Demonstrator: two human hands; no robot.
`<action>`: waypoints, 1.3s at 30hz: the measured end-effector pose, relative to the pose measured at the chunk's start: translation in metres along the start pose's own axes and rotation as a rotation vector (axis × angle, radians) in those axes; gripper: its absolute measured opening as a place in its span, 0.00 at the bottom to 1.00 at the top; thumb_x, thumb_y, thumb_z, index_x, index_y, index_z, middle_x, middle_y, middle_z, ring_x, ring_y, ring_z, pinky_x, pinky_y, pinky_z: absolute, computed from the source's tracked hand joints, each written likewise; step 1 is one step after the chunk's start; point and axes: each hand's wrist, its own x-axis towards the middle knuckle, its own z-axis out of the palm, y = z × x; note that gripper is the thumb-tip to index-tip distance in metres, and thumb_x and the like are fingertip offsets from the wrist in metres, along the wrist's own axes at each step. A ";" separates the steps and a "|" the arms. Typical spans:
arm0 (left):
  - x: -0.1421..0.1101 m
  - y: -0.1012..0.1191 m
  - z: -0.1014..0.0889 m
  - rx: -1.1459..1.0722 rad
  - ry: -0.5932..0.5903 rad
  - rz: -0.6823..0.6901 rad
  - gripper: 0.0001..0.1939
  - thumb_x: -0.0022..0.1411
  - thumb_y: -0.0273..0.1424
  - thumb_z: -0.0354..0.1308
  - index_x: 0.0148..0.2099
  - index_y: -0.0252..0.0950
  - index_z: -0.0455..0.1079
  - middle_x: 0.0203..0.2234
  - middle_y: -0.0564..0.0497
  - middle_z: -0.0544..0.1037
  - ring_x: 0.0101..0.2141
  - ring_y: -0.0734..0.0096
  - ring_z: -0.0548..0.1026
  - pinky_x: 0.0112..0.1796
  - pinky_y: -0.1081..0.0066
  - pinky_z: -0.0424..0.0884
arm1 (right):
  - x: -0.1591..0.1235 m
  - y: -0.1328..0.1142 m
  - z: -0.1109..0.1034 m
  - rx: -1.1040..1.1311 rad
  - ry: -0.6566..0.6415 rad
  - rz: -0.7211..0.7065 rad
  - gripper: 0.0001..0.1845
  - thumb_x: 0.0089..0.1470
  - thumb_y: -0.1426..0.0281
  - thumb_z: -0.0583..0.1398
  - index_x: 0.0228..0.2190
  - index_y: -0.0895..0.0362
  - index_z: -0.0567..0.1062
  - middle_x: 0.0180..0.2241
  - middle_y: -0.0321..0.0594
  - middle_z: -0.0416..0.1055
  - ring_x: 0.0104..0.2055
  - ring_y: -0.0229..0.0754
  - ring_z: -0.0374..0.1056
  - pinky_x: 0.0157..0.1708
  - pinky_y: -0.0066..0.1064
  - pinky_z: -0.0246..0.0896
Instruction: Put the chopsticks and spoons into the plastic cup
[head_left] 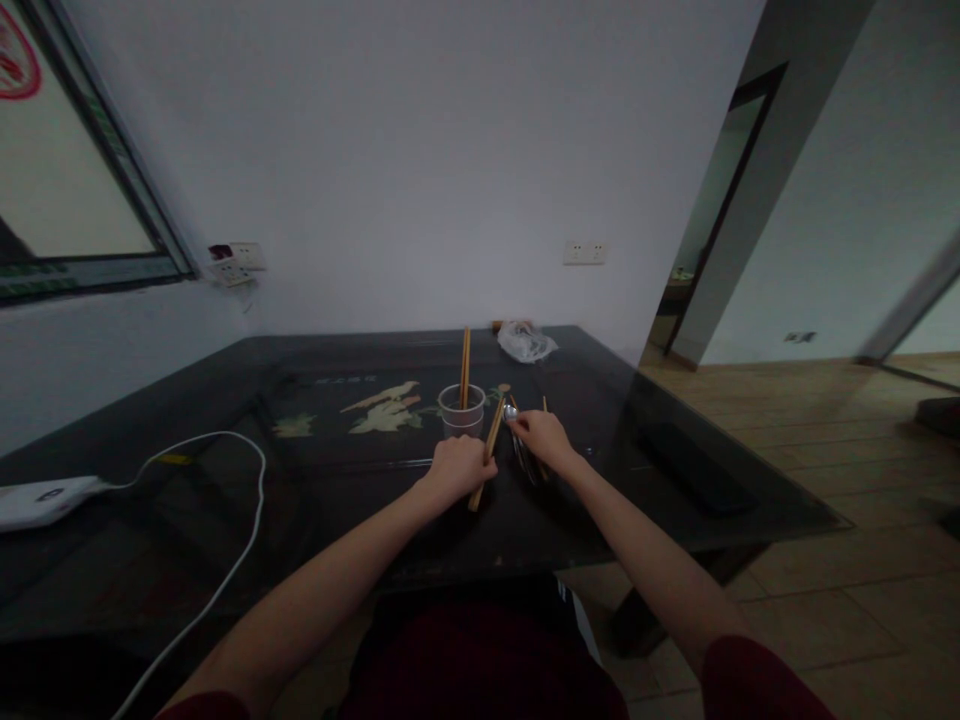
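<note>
My left hand (459, 465) is closed round a pair of wooden chopsticks (496, 425), which slant up and away from me over the table. Just beyond it stands a clear plastic cup (461, 425), with more chopsticks (466, 360) upright in it. To the right, my right hand (545, 437) pinches a metal spoon (511, 412) near its bowl. Beneath and beside that hand lie more metal cutlery handles (531, 468) and another chopstick (545, 404). The fingers partly hide these, so I cannot tell how many there are.
The dark glossy table (300, 540) bears a bird-and-flower picture (386, 408). A crumpled clear plastic bag (526, 342) lies by the wall. At the left is a white device (46, 502) with a white cable (261, 490). A dark flat object (697, 470) lies at the right.
</note>
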 end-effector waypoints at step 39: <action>-0.001 -0.015 -0.028 -1.050 0.460 0.149 0.09 0.56 0.34 0.57 0.35 0.36 0.61 0.34 0.50 0.75 0.38 0.69 0.75 0.34 0.72 0.71 | 0.003 -0.044 -0.054 0.980 0.130 -0.347 0.19 0.52 0.55 0.58 0.28 0.59 0.75 0.23 0.36 0.68 0.26 0.36 0.63 0.26 0.26 0.58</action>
